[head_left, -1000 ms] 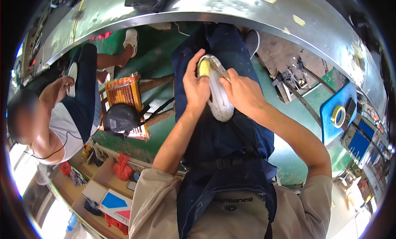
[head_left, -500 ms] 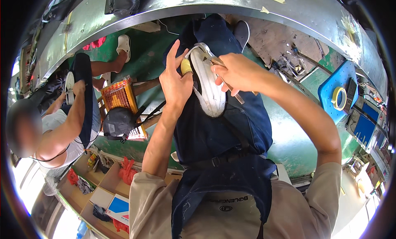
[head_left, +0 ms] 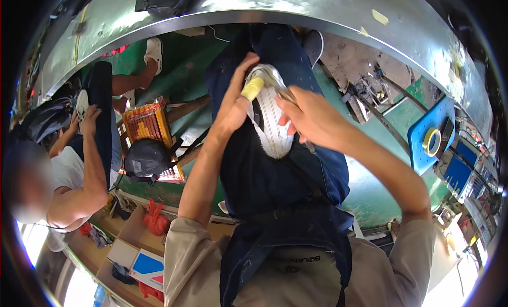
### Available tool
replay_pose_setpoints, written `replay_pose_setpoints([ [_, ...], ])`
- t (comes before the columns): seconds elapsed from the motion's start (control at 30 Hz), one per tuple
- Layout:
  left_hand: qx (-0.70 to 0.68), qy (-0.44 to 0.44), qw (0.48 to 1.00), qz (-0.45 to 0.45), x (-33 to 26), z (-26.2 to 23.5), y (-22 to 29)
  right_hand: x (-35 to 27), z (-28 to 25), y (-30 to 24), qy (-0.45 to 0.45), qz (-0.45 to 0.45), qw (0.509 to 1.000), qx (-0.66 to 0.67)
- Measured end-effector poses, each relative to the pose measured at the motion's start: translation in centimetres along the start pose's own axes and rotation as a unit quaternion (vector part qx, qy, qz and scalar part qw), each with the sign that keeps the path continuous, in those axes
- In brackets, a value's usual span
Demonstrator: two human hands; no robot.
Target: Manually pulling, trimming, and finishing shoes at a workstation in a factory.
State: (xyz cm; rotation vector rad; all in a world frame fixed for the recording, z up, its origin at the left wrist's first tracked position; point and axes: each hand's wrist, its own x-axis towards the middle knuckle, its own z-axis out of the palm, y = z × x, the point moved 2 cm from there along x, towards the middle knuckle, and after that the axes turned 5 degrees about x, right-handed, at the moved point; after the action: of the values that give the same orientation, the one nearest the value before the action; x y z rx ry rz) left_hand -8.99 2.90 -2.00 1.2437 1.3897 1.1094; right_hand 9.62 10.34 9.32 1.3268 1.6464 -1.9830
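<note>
A shoe upper point(head_left: 276, 128) lies on my lap with its white, seamed underside up and a pale material edge drawn along its rim. My left hand point(head_left: 234, 106) grips its far left side, the thumb, wrapped in yellow tape, pressing near the rim. In my right hand point(head_left: 313, 116) is a metal hand tool point(head_left: 288, 95) that looks like pliers, its head against the far right rim. My fingers partly cover the tool, so its jaws are not clear.
A metal bench edge point(head_left: 211, 15) curves across the front. To the left a seated person point(head_left: 79, 185) handles another shoe, beside a beaded stool seat point(head_left: 145, 122) with a black cap point(head_left: 145, 157). A blue stool point(head_left: 426, 132) bearing a tape roll point(head_left: 432, 142) stands right.
My left index finger, raised before, now curls in by the shoe's far end. The right hand and tool have shifted slightly right and nearer. The whole view has tilted slightly.
</note>
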Motion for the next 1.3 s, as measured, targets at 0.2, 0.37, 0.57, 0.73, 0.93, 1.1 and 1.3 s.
replay_pose_setpoints([
  [0.2,-0.037,-0.014,0.998,-0.049,1.4,1.0,0.1,-1.1,2.1,4.5,0.029,0.011,0.960,0.279],
  [0.37,0.004,-0.012,0.999,-0.042,1.2,1.5,0.4,-0.5,2.1,2.7,0.011,0.017,0.947,0.320],
  [0.57,0.092,0.098,0.990,-0.033,-0.4,2.5,0.5,0.1,1.6,1.3,0.039,0.049,0.988,0.144],
  [0.73,0.145,0.161,0.975,-0.055,-1.5,2.9,2.0,0.9,2.8,2.3,0.140,-0.027,0.987,-0.076],
  [0.93,0.193,0.250,0.948,-0.022,-1.7,4.2,3.2,0.5,3.9,3.2,0.203,-0.102,0.946,-0.232],
  [1.1,0.098,0.224,0.970,-0.020,-3.5,3.2,3.3,0.0,5.1,4.6,0.199,-0.136,0.946,-0.218],
  [1.3,0.108,0.181,0.977,-0.032,-7.9,2.8,8.6,-5.1,5.4,4.8,0.181,-0.215,0.947,-0.153],
])
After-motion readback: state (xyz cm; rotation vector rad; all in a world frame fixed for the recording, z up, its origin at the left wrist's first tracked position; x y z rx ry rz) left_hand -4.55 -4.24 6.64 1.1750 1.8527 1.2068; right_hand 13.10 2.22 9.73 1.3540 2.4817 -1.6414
